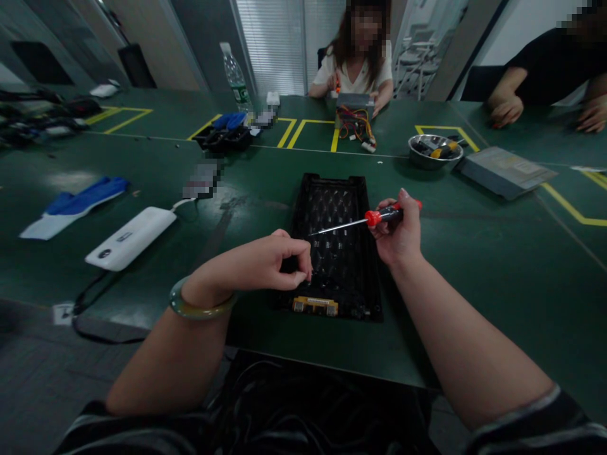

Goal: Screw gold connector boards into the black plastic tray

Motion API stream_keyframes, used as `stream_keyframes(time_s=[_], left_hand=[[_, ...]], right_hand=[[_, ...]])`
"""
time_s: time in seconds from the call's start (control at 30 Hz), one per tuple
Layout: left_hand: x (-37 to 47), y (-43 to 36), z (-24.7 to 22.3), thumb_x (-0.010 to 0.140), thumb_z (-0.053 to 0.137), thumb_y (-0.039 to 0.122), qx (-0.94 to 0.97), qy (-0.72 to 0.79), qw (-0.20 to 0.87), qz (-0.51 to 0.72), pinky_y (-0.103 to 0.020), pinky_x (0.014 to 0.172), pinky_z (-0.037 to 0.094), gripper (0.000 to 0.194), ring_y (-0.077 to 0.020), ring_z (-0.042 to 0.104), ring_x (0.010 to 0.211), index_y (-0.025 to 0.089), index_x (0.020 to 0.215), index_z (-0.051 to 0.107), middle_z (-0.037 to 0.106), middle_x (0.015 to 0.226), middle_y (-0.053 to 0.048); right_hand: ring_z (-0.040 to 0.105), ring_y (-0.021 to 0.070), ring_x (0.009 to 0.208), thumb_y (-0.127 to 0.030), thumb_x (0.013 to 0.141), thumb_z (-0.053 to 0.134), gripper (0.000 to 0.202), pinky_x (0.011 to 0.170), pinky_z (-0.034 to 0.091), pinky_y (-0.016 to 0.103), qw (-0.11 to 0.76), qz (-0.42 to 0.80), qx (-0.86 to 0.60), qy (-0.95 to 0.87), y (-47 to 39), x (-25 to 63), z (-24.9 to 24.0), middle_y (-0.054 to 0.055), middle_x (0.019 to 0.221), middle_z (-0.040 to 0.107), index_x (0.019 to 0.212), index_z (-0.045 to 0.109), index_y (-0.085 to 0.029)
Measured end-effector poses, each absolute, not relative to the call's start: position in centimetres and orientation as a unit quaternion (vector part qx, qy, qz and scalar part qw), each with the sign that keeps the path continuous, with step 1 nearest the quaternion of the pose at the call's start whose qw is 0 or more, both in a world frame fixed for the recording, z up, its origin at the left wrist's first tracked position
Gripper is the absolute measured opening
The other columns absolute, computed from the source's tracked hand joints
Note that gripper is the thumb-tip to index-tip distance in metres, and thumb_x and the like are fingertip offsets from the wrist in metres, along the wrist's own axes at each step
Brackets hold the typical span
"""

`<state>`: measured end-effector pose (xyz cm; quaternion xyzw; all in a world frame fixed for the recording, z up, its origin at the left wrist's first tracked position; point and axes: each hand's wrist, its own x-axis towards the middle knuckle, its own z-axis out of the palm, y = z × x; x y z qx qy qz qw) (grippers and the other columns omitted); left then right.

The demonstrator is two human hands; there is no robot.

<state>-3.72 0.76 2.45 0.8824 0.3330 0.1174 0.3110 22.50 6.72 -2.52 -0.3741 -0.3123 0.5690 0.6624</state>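
A black plastic casing [332, 221] lies flat on the green table, with a yellow-orange circuit board [315, 306] at its near end. My right hand [398, 234] is wrapped round the red and black handle of a screwdriver [344, 225], whose shaft points left over the casing. Above the casing's left edge, my left hand [284, 260] has its thumb and fingertips pinched together; whatever they hold, if anything, is too small to name. A bracelet circles my left wrist.
A white power bank [133, 239] and a blue and white glove [78, 205] lie left. Behind are a black tray [222, 140], a bottle [236, 79] and a metal bowl [435, 158]. A grey metal panel [505, 172] lies right. Two people sit opposite, one handling a metal box [355, 106].
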Motion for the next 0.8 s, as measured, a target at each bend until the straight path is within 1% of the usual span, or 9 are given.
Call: stream_keyframes(time_s=[0.1,0.17,0.27,0.33,0.4,0.47,0.53,0.6,0.8], left_hand=[[-4.0,0.7,2.5,0.089,0.066,0.021,0.884,0.338,0.303,0.114,-0.032,0.095,0.036,0.003,-0.0136,0.066,0.089,0.022,0.091,0.068,0.076,0.093,0.005],[-4.0,0.7,2.6,0.089,0.067,0.023,0.885,0.335,0.299,0.120,-0.032,0.097,0.035,0.002,-0.0132,0.067,0.089,0.022,0.090,0.067,0.077,0.093,0.006],[-3.7,0.5,2.8,0.087,0.066,0.018,0.885,0.312,0.315,0.140,-0.032,0.102,0.031,0.004,-0.0123,0.069,0.094,0.020,0.085,0.063,0.078,0.099,0.006],[-3.4,0.4,2.9,0.085,0.064,0.013,0.884,0.303,0.328,0.142,-0.031,0.101,0.031,0.007,-0.0124,0.069,0.095,0.020,0.083,0.061,0.078,0.100,0.006],[-3.4,0.4,2.9,0.086,0.064,0.015,0.886,0.307,0.325,0.124,-0.030,0.097,0.033,0.005,-0.0124,0.068,0.091,0.020,0.085,0.063,0.077,0.096,0.006],[-3.7,0.7,2.7,0.090,0.067,0.023,0.888,0.320,0.319,0.089,-0.030,0.095,0.033,0.003,-0.0134,0.066,0.088,0.021,0.088,0.067,0.077,0.092,0.006],[-4.0,1.0,2.5,0.093,0.069,0.031,0.888,0.323,0.323,0.051,-0.031,0.095,0.032,0.009,-0.0148,0.064,0.089,0.023,0.091,0.071,0.077,0.091,0.006],[-4.3,1.3,2.2,0.094,0.071,0.036,0.887,0.315,0.335,0.026,-0.032,0.098,0.029,0.011,-0.0158,0.065,0.092,0.025,0.093,0.074,0.078,0.092,0.006],[-4.6,1.4,1.9,0.098,0.067,0.029,0.882,0.302,0.363,-0.002,-0.033,0.103,0.022,0.010,-0.0150,0.066,0.096,0.029,0.099,0.077,0.080,0.096,0.007]], right_hand=[[0.032,0.0032,0.036,-0.072,0.075,0.070,0.053,0.041,0.042,0.016,0.662,0.565,-0.375,-0.317,6.8,22.5,-2.5,-0.009,0.041,0.040,0.066,0.063,-0.020],[0.032,0.0031,0.036,-0.074,0.075,0.069,0.054,0.041,0.042,0.016,0.663,0.561,-0.375,-0.325,6.8,22.5,-2.5,-0.009,0.041,0.040,0.067,0.063,-0.021],[0.032,0.0029,0.036,-0.075,0.075,0.070,0.055,0.041,0.042,0.015,0.664,0.560,-0.374,-0.324,6.8,22.5,-2.5,-0.009,0.041,0.040,0.066,0.062,-0.021],[0.033,0.0025,0.035,-0.073,0.073,0.072,0.054,0.040,0.042,0.015,0.666,0.565,-0.371,-0.316,6.8,22.5,-2.5,-0.009,0.041,0.041,0.065,0.063,-0.020],[0.033,0.0020,0.035,-0.071,0.071,0.075,0.053,0.039,0.042,0.015,0.668,0.569,-0.368,-0.307,6.8,22.5,-2.5,-0.008,0.042,0.043,0.064,0.063,-0.020],[0.033,0.0018,0.036,-0.070,0.071,0.076,0.052,0.039,0.042,0.015,0.668,0.572,-0.366,-0.305,6.8,22.5,-2.5,-0.008,0.042,0.043,0.064,0.064,-0.020],[0.034,0.0018,0.036,-0.071,0.071,0.076,0.053,0.040,0.043,0.014,0.667,0.571,-0.366,-0.308,6.8,22.5,-2.5,-0.008,0.043,0.043,0.064,0.064,-0.021],[0.034,0.0018,0.036,-0.073,0.071,0.075,0.054,0.040,0.044,0.014,0.667,0.569,-0.367,-0.311,6.9,22.5,-2.6,-0.008,0.043,0.043,0.065,0.063,-0.021],[0.034,0.0023,0.037,-0.074,0.071,0.074,0.054,0.041,0.046,0.016,0.667,0.563,-0.375,-0.313,7.0,22.6,-2.7,-0.008,0.046,0.043,0.066,0.063,-0.022]])
